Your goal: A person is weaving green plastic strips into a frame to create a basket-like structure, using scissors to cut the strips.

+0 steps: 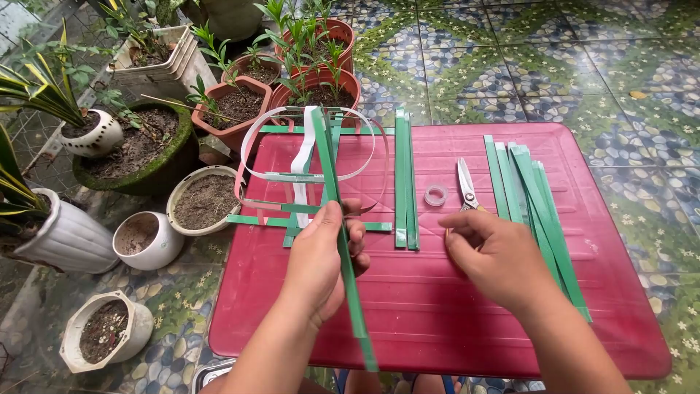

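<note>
Left hand (321, 252) is closed on a long flat green plastic strip (343, 241), pinching it between thumb and fingers; the strip runs steeply from near the terracotta pots at the far edge down to the near edge of the red plastic table (452, 321). Just beyond this hand lies a partly woven frame of green and white strips (306, 171), with white bands looped in an oval around crossed green pieces, overhanging the table's far left corner. Right hand (496, 255) hovers over the table with fingers loosely curled, holding nothing, its fingertips near the handles of a pair of steel scissors (465, 184). A small clear tape roll (436, 195) sits just beside the scissors. Between the hands lies a short bundle of green strips (405, 182), laid straight. A larger fan of green strips (543, 211) rests to the right. Potted plants in white and terracotta pots (146, 146) stand on the tiled floor at left.
</note>
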